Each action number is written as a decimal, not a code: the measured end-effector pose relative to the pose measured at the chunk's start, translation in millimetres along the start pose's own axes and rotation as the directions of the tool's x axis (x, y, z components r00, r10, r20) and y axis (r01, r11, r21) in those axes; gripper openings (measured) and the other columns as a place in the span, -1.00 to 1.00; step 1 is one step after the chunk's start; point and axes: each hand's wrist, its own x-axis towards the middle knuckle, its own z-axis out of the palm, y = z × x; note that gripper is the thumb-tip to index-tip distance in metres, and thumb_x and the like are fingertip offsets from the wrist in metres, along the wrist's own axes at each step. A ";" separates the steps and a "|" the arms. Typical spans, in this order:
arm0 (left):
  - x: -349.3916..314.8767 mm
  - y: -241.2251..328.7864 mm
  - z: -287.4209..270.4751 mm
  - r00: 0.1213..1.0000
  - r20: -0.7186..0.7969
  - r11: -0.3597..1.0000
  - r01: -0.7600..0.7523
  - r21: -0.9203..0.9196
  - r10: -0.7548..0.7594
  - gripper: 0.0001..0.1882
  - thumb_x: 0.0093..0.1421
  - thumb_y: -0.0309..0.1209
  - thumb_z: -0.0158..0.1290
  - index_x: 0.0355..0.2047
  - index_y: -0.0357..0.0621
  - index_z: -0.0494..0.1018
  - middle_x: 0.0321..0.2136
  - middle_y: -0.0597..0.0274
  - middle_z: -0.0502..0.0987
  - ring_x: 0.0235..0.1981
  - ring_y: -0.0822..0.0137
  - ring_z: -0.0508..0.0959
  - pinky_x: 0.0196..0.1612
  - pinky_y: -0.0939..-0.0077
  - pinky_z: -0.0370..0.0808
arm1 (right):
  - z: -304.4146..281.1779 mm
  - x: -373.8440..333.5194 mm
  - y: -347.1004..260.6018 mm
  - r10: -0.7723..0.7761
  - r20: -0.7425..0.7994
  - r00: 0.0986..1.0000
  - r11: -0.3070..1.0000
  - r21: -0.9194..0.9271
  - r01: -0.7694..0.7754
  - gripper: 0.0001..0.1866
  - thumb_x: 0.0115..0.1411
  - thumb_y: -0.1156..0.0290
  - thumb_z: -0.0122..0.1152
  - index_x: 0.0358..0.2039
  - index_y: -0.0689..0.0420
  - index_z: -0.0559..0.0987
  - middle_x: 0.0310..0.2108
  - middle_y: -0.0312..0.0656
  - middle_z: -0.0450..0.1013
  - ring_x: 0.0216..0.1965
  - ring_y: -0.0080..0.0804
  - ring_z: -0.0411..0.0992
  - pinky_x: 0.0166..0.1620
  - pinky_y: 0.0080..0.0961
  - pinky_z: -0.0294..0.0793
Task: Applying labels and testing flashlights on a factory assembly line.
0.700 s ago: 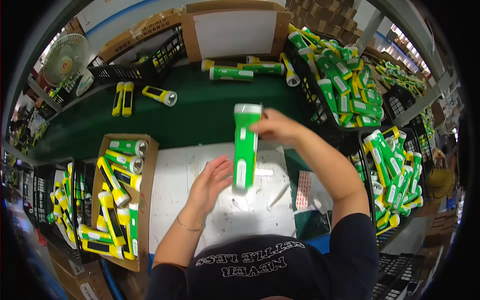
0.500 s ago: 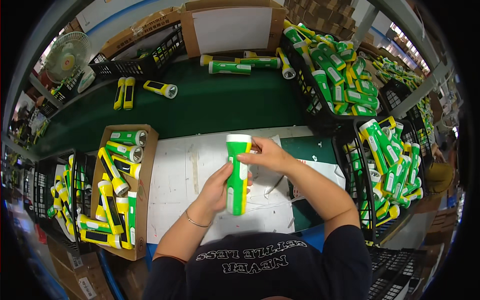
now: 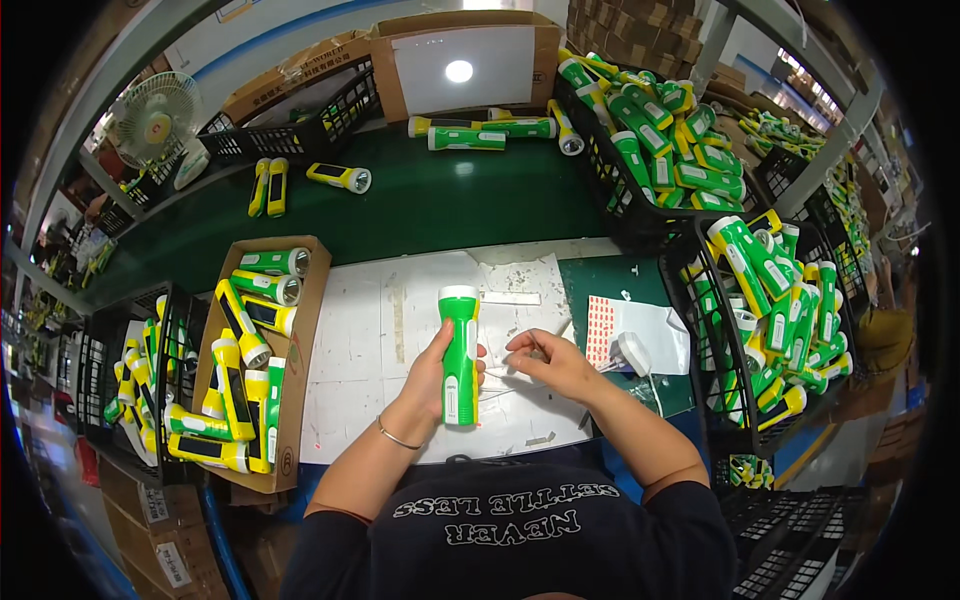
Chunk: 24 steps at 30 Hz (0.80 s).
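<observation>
My left hand (image 3: pixel 432 372) is wrapped round a green and yellow flashlight (image 3: pixel 460 358), which stands lengthwise with its white head pointing away from me. Its white switch side faces up. A bright round spot of light (image 3: pixel 459 71) falls on the white sheet (image 3: pixel 430 82) straight ahead. Just right of the flashlight, my right hand (image 3: pixel 558 368) hovers over the white work surface (image 3: pixel 350 345), fingers loosely curled, thumb and forefinger apart, with nothing visible between them. Beside that hand lies a white charger (image 3: pixel 632 352) with a thin cord.
An open cardboard box (image 3: pixel 312 330) of flashlights stands at left. Black crates (image 3: pixel 708 345) heaped with flashlights fill the right side. Several loose flashlights (image 3: pixel 466 139) lie across the green table (image 3: pixel 420 200). A red-marked paper (image 3: pixel 600 325) lies beside the charger.
My right hand has let go of the flashlight and moved right and down. The light spot has appeared on the white sheet. The flashlight has shifted slightly left. The whole view has shifted slightly.
</observation>
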 end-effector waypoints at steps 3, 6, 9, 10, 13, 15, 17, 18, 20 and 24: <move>-0.4 -3.9 -0.6 0.999 0.019 1.000 -0.027 -0.011 0.027 -0.55 0.23 0.03 -0.15 -0.22 -0.14 0.31 -0.46 0.15 0.45 -0.50 0.31 0.45 -0.48 0.42 0.46 | 3.7 -6.0 1.5 0.036 -0.012 0.999 0.999 0.012 -0.036 -0.78 0.20 0.34 0.06 -0.22 0.21 0.45 -0.38 -0.37 0.39 -0.34 -0.69 0.29 -0.24 -0.70 0.30; 0.1 -3.2 6.8 0.995 -0.065 0.997 -0.071 0.013 0.072 -0.48 0.23 0.06 -0.19 -0.26 -0.25 0.33 -0.54 0.10 0.44 -0.59 0.32 0.44 -0.55 0.47 0.46 | 8.0 -7.6 -1.3 -0.183 -0.073 0.980 0.953 -0.257 0.158 -0.82 0.21 0.35 0.01 -0.32 0.19 0.47 -0.43 -0.26 0.40 -0.36 -0.57 0.34 -0.26 -0.65 0.32; -1.5 -2.2 9.1 0.989 -0.078 0.989 -0.119 0.088 0.126 -0.63 0.28 -0.09 -0.19 -0.16 -0.16 0.27 -0.43 0.10 0.43 -0.54 0.32 0.44 -0.51 0.46 0.48 | 23.9 -13.9 -20.3 -0.469 -0.066 0.881 0.692 -0.646 0.321 -0.87 0.15 0.38 0.04 -0.40 0.15 0.49 -0.42 -0.12 0.42 -0.43 -0.16 0.42 -0.39 -0.44 0.39; -8.6 -2.0 14.2 0.982 -0.023 0.972 -0.184 0.147 0.189 -0.66 0.29 -0.13 -0.18 -0.10 -0.11 0.23 -0.35 0.11 0.43 -0.46 0.35 0.45 -0.44 0.48 0.48 | 29.1 -16.7 -26.6 -0.555 -0.015 0.831 0.578 -0.725 0.373 -0.90 0.11 0.37 0.08 -0.44 0.11 0.48 -0.49 -0.20 0.38 -0.54 -0.17 0.40 -0.51 -0.38 0.38; -12.9 -4.4 21.3 0.940 0.006 0.884 -0.323 0.339 0.342 -0.61 0.29 -0.10 -0.19 -0.05 -0.13 0.20 -0.30 0.13 0.42 -0.36 0.39 0.44 -0.34 0.51 0.47 | 40.0 -13.1 -31.0 -0.640 0.124 0.759 0.299 -0.869 0.394 -0.88 0.03 0.31 0.16 -0.52 0.04 0.45 -0.60 -0.27 0.27 -0.70 -0.35 0.34 -0.64 -0.45 0.33; -11.2 -9.3 19.6 0.930 0.009 0.861 -0.344 0.374 0.368 -0.61 0.30 -0.09 -0.21 -0.06 -0.14 0.20 -0.30 0.14 0.42 -0.36 0.40 0.44 -0.31 0.51 0.46 | 42.3 -7.9 -26.6 -0.629 0.159 0.761 0.273 -0.872 0.407 -0.88 0.02 0.31 0.16 -0.53 0.04 0.44 -0.61 -0.27 0.28 -0.70 -0.36 0.34 -0.65 -0.45 0.32; -10.1 -12.3 15.1 0.919 0.074 0.832 -0.384 0.401 0.388 -0.61 0.31 -0.08 -0.25 -0.06 -0.13 0.21 -0.30 0.19 0.42 -0.35 0.44 0.44 -0.26 0.51 0.43 | 46.5 -6.5 -22.1 -0.622 0.192 0.759 0.242 -0.875 0.419 -0.87 0.02 0.31 0.16 -0.54 0.04 0.43 -0.61 -0.28 0.28 -0.70 -0.36 0.35 -0.65 -0.45 0.32; -10.4 -13.3 12.9 0.920 0.068 0.834 -0.379 0.400 0.386 -0.61 0.31 -0.08 -0.25 -0.06 -0.13 0.21 -0.30 0.19 0.42 -0.35 0.44 0.44 -0.26 0.51 0.43 | 49.4 -6.4 -20.1 -0.608 0.206 0.767 0.232 -0.878 0.419 -0.87 0.00 0.32 0.16 -0.56 0.03 0.43 -0.61 -0.28 0.28 -0.70 -0.36 0.34 -0.65 -0.44 0.32; -12.5 -13.2 10.0 0.905 0.115 0.817 -0.421 0.394 0.410 -0.62 0.32 -0.09 -0.26 -0.08 -0.13 0.22 -0.31 0.20 0.42 -0.35 0.45 0.43 -0.28 0.53 0.43 | 52.1 -10.4 -20.2 -0.591 0.221 0.776 0.225 -0.878 0.422 -0.87 -0.01 0.33 0.17 -0.57 0.03 0.42 -0.61 -0.28 0.28 -0.70 -0.36 0.34 -0.65 -0.44 0.33; -13.6 2.9 1.1 0.895 0.043 0.838 -0.433 0.332 0.445 -0.61 0.31 -0.07 -0.26 -0.09 -0.11 0.22 -0.30 0.16 0.42 -0.36 0.44 0.44 -0.30 0.53 0.44 | 65.3 -39.9 -17.5 -0.506 0.462 0.728 0.303 -0.696 0.652 -0.80 -0.05 0.28 0.19 -0.64 0.00 0.37 -0.66 -0.29 0.26 -0.70 -0.34 0.34 -0.65 -0.42 0.33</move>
